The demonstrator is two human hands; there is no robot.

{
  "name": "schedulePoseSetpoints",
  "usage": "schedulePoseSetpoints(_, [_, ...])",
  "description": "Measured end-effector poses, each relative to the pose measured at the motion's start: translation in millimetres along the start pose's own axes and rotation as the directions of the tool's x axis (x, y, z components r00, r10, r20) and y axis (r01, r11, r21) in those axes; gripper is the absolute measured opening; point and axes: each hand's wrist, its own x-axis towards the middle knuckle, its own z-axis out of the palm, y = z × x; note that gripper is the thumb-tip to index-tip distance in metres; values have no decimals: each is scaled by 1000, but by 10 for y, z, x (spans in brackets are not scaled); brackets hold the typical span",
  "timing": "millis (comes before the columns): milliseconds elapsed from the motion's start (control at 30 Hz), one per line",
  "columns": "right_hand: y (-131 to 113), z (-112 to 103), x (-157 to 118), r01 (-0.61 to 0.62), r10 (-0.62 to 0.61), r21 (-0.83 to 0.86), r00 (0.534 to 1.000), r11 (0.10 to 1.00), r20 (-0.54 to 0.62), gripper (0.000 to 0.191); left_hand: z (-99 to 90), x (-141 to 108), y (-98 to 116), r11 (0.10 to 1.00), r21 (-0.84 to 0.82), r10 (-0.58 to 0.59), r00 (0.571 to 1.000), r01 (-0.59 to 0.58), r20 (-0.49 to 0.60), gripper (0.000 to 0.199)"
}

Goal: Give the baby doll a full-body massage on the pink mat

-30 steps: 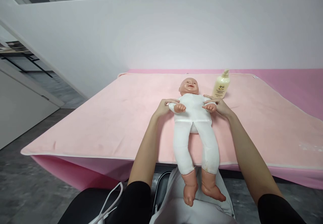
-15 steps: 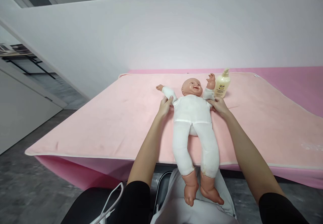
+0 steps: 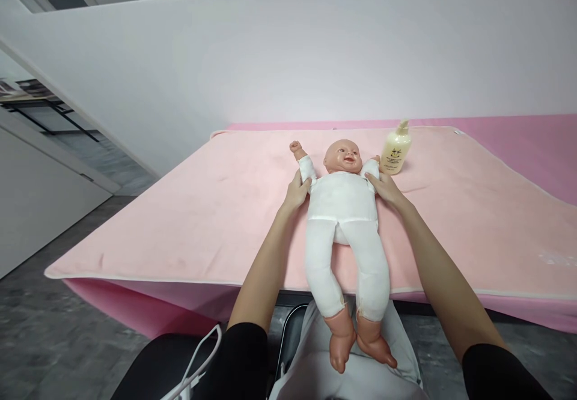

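A baby doll with a white cloth body lies on its back on the pink blanket, head toward the wall, its bare feet hanging past the near edge. My left hand is closed round the doll's upper arm on the left side, and that arm points upward. On the other side my right hand grips the doll's other upper arm near the shoulder, thumb on top. Part of the doll's right-side hand shows behind my fingers. Just beyond my right hand stands a pale yellow pump bottle, upright.
A white wall rises behind the table. Pink cloth shows under the blanket at the right and along the front. Below the near edge are a black chair and a white cable.
The doll's left-side arm has swung from pointing outward to pointing upward. Its right-side arm has turned and its hand has dropped lower beside the bottle. The legs have shifted slightly left.
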Motion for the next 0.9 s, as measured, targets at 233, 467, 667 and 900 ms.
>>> schedulePoseSetpoints(233, [-226,-130,-106,-351,347,14,930,936,118,15,-8,46,-20,989,-146,8,1000,-12,-30,41])
schedulePoseSetpoints(467, [-210,-207,-118,-140,113,217,984,966,135,16,-57,-25,182,926,-358,81,989,-121,-126,24])
schedulePoseSetpoints(667, [-124,-210,-56,173,-189,205,980,963,65,18,-124,-39,223,917,-380,150,987,-121,49,9])
schedulePoseSetpoints(900, [-78,-236,-87,141,-169,200,977,970,129,17,-269,-31,202,981,-188,107,949,-52,297,15])
